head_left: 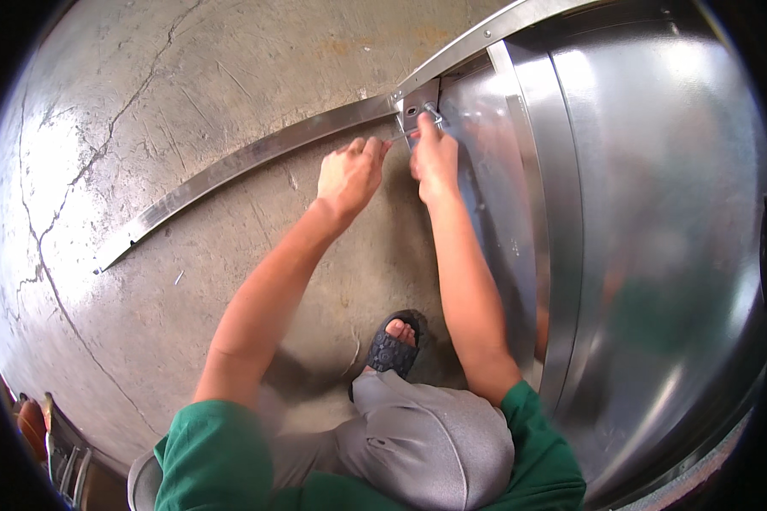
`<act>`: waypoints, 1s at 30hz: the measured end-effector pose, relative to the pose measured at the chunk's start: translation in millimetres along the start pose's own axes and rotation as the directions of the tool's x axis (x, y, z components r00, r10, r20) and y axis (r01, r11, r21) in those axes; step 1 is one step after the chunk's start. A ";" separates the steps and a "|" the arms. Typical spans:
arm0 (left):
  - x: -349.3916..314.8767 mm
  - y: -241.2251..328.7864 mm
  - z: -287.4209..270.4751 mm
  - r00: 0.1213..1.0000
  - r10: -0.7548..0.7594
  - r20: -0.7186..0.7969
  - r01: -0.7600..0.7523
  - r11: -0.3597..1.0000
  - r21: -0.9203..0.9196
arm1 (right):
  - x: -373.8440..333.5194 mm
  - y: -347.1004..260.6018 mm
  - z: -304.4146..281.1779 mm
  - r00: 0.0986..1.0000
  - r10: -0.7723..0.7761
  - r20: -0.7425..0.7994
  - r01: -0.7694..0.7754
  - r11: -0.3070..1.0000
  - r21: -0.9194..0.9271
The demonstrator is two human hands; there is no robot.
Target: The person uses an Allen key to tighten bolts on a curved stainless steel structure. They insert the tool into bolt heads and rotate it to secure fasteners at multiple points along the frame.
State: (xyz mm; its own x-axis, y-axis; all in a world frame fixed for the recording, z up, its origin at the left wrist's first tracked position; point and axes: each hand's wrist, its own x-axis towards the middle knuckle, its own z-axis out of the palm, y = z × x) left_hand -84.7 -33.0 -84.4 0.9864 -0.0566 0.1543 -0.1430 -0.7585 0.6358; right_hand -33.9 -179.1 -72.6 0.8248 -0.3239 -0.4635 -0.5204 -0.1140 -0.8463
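My left hand (351,175) is closed around one end of a thin metal rod (403,134), most of it hidden by the fingers. The rod reaches toward my right hand (435,157), which is curled at the corner of the metal frame, its fingers slightly blurred. Whatever lies inside that hand is hidden. Just beyond its fingertips, a bolt-like metal piece (431,110) sticks out beside a corner bracket (412,111) with a round hole. From this corner a long metal leg (256,155) runs out to the left above the floor.
A large shiny sheet-metal panel (673,213) with a raised metal rail (554,213) fills the right side. The concrete floor (145,324) is cracked, with a small metal scrap (179,278) on it. Tools (64,460) lie at lower left. My sandalled foot (394,345) is below my hands.
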 end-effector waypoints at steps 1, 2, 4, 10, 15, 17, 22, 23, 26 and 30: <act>-7.2 2.6 4.1 0.998 -0.032 0.050 0.030 0.999 0.032 | -8.5 7.0 2.2 0.967 -0.247 -0.066 0.232 0.956 -0.180; -13.7 4.9 9.0 0.998 -0.003 0.070 -0.005 0.995 0.103 | -17.5 14.2 3.2 0.907 -0.408 -0.104 0.345 0.862 -0.371; -26.8 11.2 19.9 0.991 0.080 0.109 -0.104 0.966 0.235 | -35.5 25.5 -8.0 0.885 -0.450 -0.120 0.368 0.834 -0.412; -40.0 39.0 51.2 0.991 0.029 0.132 -0.064 0.962 0.267 | -44.3 26.4 -31.1 0.904 -0.404 -0.143 0.297 0.832 -0.469; -36.1 49.8 52.9 0.959 -0.004 0.284 -0.091 0.943 0.320 | -16.3 7.2 -16.4 0.914 -0.404 -0.042 0.312 0.764 -0.565; -36.5 47.9 43.9 0.975 0.002 0.222 -0.064 0.960 0.273 | -9.0 2.7 -11.0 0.915 -0.400 -0.045 0.298 0.749 -0.591; -54.1 51.6 13.1 0.993 -0.114 -0.019 0.112 0.989 -0.094 | 2.7 3.0 -13.9 0.936 -0.351 -0.038 0.278 0.799 -0.533; -57.9 55.0 8.7 0.987 -0.129 -0.100 0.115 0.984 -0.136 | 6.2 3.4 -12.9 0.944 -0.325 -0.053 0.251 0.814 -0.524; -61.2 61.5 3.7 0.916 -0.349 0.198 0.400 0.830 -0.388 | 9.4 7.0 -10.1 0.954 -0.291 -0.075 0.232 0.872 -0.431; -59.3 62.3 9.4 0.865 -0.353 0.356 0.491 0.741 -0.458 | -10.0 7.0 -7.6 0.901 -0.428 -0.073 0.327 0.779 -0.535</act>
State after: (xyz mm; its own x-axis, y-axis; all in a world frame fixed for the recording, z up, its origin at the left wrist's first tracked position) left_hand -151.3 -83.0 -61.1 0.9328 -0.0124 -0.3601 0.3409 -0.2930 0.8933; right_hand -47.5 -183.7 -71.9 0.9496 -0.3115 -0.0357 -0.2539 -0.6973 -0.6703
